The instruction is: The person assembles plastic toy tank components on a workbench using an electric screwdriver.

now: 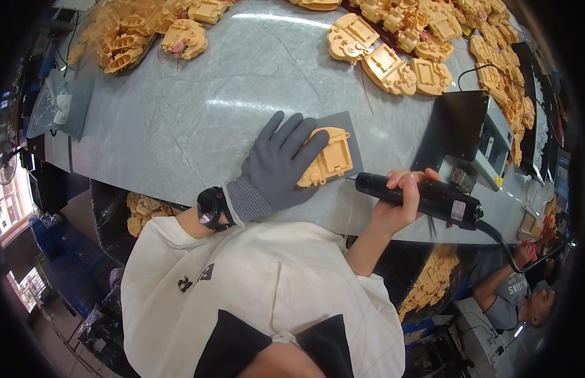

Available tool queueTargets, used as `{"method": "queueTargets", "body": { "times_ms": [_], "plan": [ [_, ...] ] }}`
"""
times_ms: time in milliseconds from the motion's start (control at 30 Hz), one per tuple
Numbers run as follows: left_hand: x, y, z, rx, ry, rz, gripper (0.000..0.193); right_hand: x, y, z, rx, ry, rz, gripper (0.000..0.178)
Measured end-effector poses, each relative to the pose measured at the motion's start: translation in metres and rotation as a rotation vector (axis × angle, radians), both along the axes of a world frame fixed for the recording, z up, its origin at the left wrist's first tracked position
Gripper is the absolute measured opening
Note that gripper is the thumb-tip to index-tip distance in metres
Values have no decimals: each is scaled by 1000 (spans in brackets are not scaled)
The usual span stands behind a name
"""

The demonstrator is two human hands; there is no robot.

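Observation:
My left hand (277,160), in a grey knit-cuffed glove, rests on a yellow-orange plastic housing (335,155). Its fingers press the part's left side, holding it down on a dark grey square pad (338,121). The housing lies with its rectangular recess facing up; the glove covers part of it. My bare right hand (403,200) is wrapped round a thick black corded power tool (374,185), held nearly level. The tool's thin tip points left, close by the housing's lower right edge; I cannot tell whether they touch.
Similar housings lie heaped at the far left (125,38) and far right (425,31). A box-shaped device with a black panel (459,123) stands right of the pad. The tool's black cable (497,236) runs off right, where another person (516,293) sits. More parts (431,280) fill a bin below the table.

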State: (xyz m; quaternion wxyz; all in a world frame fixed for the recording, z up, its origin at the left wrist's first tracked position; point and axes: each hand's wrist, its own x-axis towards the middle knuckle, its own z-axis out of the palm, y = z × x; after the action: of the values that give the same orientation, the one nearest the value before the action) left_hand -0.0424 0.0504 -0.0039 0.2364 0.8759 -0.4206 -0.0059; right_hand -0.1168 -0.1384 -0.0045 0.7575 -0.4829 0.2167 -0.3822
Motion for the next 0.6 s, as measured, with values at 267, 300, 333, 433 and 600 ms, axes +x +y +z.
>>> {"method": "queueTargets", "body": {
  "times_ms": [267, 300, 333, 433, 600],
  "plan": [
    [6, 4, -6, 72, 69, -2, 89, 0, 1, 2, -21, 15, -11, 38],
    [12, 4, 2, 120, 28, -22, 84, -8, -6, 8, -72, -49, 14, 39],
    [17, 5, 13, 167, -14, -43, 80, -17, -13, 14, -125, -111, 38, 40],
    [17, 6, 67, -259, -70, 19, 80, -52, -50, 40, -340, -251, -40, 44],
    [25, -43, 5, 14, 133, -60, 77, -58, -119, 73, -507, -211, -468, 41]
  ]
}}
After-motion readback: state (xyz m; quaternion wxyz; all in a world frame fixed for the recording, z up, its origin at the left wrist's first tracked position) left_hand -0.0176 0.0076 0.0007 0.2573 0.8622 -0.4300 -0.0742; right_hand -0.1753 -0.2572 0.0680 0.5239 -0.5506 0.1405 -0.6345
